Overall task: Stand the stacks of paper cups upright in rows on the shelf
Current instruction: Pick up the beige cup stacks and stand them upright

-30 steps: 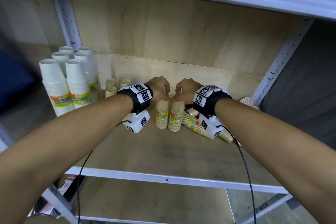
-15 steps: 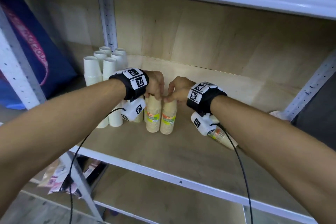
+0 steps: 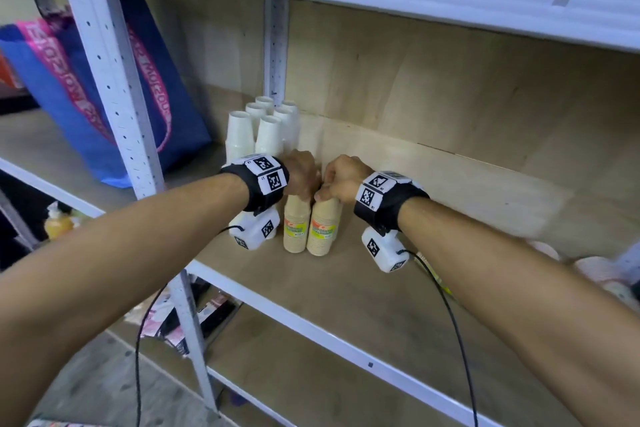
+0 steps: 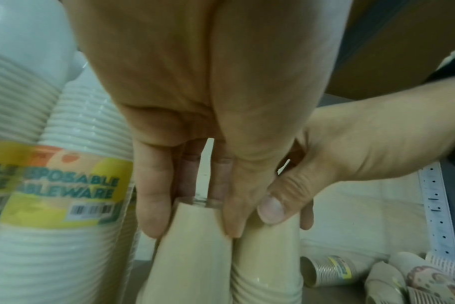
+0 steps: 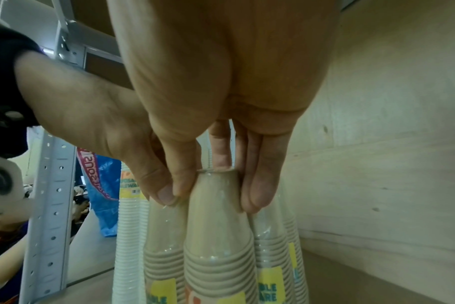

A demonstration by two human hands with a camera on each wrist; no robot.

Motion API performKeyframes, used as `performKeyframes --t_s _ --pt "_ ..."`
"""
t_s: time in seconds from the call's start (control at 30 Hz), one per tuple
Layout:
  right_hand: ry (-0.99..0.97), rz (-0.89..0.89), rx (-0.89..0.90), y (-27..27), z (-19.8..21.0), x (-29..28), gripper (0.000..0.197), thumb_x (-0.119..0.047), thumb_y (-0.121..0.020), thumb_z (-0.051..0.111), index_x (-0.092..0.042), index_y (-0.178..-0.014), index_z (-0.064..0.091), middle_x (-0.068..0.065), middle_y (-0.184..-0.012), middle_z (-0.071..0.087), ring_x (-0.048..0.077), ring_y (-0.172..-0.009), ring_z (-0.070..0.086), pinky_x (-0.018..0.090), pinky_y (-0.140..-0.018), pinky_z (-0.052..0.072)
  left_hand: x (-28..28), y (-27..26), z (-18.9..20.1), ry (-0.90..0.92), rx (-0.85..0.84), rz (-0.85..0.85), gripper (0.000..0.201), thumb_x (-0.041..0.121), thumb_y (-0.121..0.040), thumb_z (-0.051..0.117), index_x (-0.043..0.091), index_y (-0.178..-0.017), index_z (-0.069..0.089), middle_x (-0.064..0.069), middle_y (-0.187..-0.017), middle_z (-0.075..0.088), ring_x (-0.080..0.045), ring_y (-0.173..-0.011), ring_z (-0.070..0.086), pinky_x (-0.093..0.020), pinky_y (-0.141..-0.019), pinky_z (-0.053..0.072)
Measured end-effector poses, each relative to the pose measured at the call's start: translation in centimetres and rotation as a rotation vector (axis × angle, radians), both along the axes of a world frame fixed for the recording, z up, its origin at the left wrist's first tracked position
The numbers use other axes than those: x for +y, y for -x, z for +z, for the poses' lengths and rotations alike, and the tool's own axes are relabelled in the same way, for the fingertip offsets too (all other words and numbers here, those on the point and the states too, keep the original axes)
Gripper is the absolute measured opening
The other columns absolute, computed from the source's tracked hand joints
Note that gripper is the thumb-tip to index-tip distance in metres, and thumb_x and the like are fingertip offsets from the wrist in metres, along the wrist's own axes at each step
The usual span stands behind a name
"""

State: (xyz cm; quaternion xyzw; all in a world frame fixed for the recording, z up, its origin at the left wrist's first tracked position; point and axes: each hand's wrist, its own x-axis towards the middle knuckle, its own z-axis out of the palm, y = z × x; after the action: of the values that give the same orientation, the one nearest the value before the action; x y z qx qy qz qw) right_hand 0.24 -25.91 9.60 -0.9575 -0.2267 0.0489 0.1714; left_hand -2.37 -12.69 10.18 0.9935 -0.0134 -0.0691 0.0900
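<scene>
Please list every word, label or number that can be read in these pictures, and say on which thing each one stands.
"...SPOSABLE ...ABLEWARE": cut-off label on a white cup stack.
"BLE ARE": fragment on a tan cup stack label.
Barcode on the white stack's label: too blurred to read.
Pink lettering on the blue bag: sideways, unreadable.
Wristband codes: patterns with tiny unreadable digits.

Shelf: pale wooden board [image 3: 363,291], white metal-edged.
Upright: tan paper-cup stacks [image 3: 323,229]; white paper-cup stacks [image 3: 270,135] beside.
Toppled: cup stacks [image 4: 330,271] at right.
</scene>
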Motion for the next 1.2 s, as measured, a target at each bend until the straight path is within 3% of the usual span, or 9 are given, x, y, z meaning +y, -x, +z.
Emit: performKeyframes --t_s 0.37,0.43,0.5,0.57,0.67,0.73,0.83,1.03,1.2 --pt "-0.079 -0.045 0.003 -0.6 -1.9 0.0 0.029 -0.031 -0.072 0.082 -0.01 -0.087 0.07 0.003 -0.085 0.066 0.019 -0.077 0.06 0.02 -0.051 0.04 0.5 -0.5 -0.5 0.031 -0.04 -0.03 0.028 0.019 -0.085 0.071 0.008 -0.111 0.071 -0.009 -0.11 0.07 -0.025 -0.101 0.066 -0.036 -0.088 0.056" --pt "-0.092 -0.041 0.008 -0.8 -1.9 -0.1 0.031 -0.035 -0.071 0.081 -0.012 -0.088 0.07 0.003 -0.087 0.067 0.019 -0.08 0.061 0.024 -0.06 0.045 0.8 -1.0 -0.2 0.087 -0.061 -0.035 0.024 0.02 -0.082 0.072 0.012 -0.105 0.072 -0.006 -0.105 0.07 -0.022 -0.095 0.066 -0.035 -0.081 0.058" --pt "-0.104 -0.044 0.02 -0.9 -1.7 -0.6 0.032 -0.039 -0.071 0.08 -0.013 -0.087 0.069 0.002 -0.089 0.069 0.019 -0.085 0.064 0.028 -0.07 0.05 1.1 -1.7 0.4 0.121 -0.096 -0.032 0.022 0.019 -0.078 0.074 0.019 -0.099 0.071 0.0 -0.099 0.068 -0.018 -0.088 0.065 -0.029 -0.067 0.054" --pt "-0.113 -0.053 0.02 -1.0 -1.1 -1.4 0.03 -0.042 -0.071 0.08 -0.017 -0.085 0.07 -0.003 -0.086 0.068 0.016 -0.085 0.064 0.028 -0.071 0.05 1.1 -2.5 1.2 0.152 -0.129 -0.031 0.022 0.02 -0.075 0.075 0.026 -0.096 0.069 0.003 -0.096 0.065 -0.015 -0.083 0.064 -0.026 -0.062 0.051" --pt "-0.095 -0.109 -0.018 -1.4 0.4 -3.3 0.008 -0.03 -0.078 0.075 -0.026 -0.084 0.07 -0.013 -0.071 0.059 0.013 -0.077 0.064 0.022 -0.059 0.043 0.3 -3.7 2.5 0.176 -0.157 -0.082 0.019 0.026 -0.079 0.075 0.029 -0.096 0.066 0.004 -0.089 0.064 -0.014 -0.08 0.064 -0.029 -0.069 0.054" --pt "-0.065 -0.151 -0.042 -1.9 1.6 -5.2 0.009 -0.019 -0.082 0.065 -0.027 -0.08 0.068 -0.007 -0.069 0.063 0.021 -0.075 0.069 0.021 -0.057 0.044 -0.8 -4.6 3.2 0.205 -0.168 -0.13 0.018 0.029 -0.08 0.076 0.028 -0.095 0.066 0.004 -0.087 0.065 -0.015 -0.082 0.064 -0.031 -0.077 0.054" --pt "-0.045 -0.207 -0.049 -2.3 3.4 -8.6 0.012 -0.017 -0.084 0.063 -0.026 -0.076 0.065 0.005 -0.082 0.072 0.025 -0.076 0.072 0.02 -0.051 0.046 -3.1 -5.8 3.9 0.241 -0.202 -0.192 0.021 0.03 -0.08 0.077 0.026 -0.1 0.07 0.004 -0.093 0.063 -0.017 -0.088 0.062 -0.029 -0.08 0.051" --pt "0.027 -0.366 -0.094 -1.7 4.3 -16.1 0.008 -0.016 -0.085 0.066 -0.023 -0.085 0.066 -0.001 -0.097 0.063 0.019 -0.084 0.063 0.024 -0.071 0.047 -9.5 -7.1 4.2 0.278 -0.197 -0.361 0.027 0.034 -0.083 0.075 0.025 -0.108 0.069 0.002 -0.101 0.063 -0.017 -0.094 0.06 -0.025 -0.08 0.044" --pt "0.082 -0.521 -0.029 0.2 1.7 -22.4 0.016 -0.019 -0.084 0.07 -0.018 -0.1 0.067 -0.002 -0.097 0.057 0.017 -0.086 0.056 0.023 -0.07 0.04 -15.2 -7.2 1.7 0.286 -0.125 -0.497 0.029 0.029 -0.082 0.077 0.023 -0.109 0.069 0.001 -0.098 0.065 -0.018 -0.092 0.062 -0.026 -0.082 0.048"
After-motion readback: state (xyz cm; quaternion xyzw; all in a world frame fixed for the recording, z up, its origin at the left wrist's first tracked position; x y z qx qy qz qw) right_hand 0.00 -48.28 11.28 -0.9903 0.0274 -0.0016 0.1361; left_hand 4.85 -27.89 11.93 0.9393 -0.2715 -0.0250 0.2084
